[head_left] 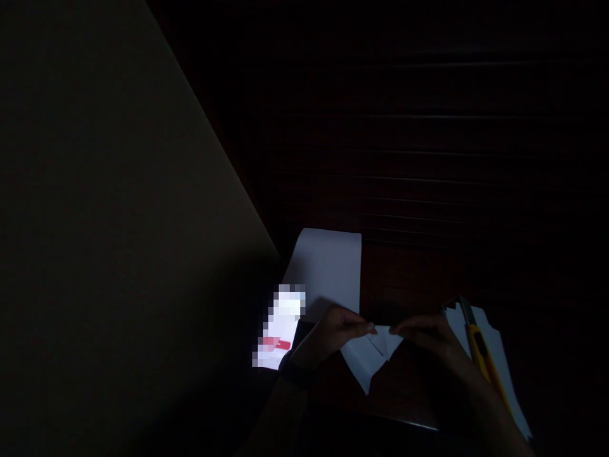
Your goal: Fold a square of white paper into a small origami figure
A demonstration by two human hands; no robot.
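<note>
Over the dark surface [399,397], left hand [337,330] and right hand [431,333] pinch the folded paper [362,362], seemingly to keep it taut.

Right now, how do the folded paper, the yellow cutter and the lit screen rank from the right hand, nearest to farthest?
From the right hand, in the head view:
1. Folded paper: in its grasp, leftward.
2. Yellow cutter: close by, to the right.
3. Lit screen: farthest, off to the left.

folded paper [362,365]: white | cutter [485,363]: yellow | table [404,279]: dark reddish-brown | wristband [295,373]: black
</note>
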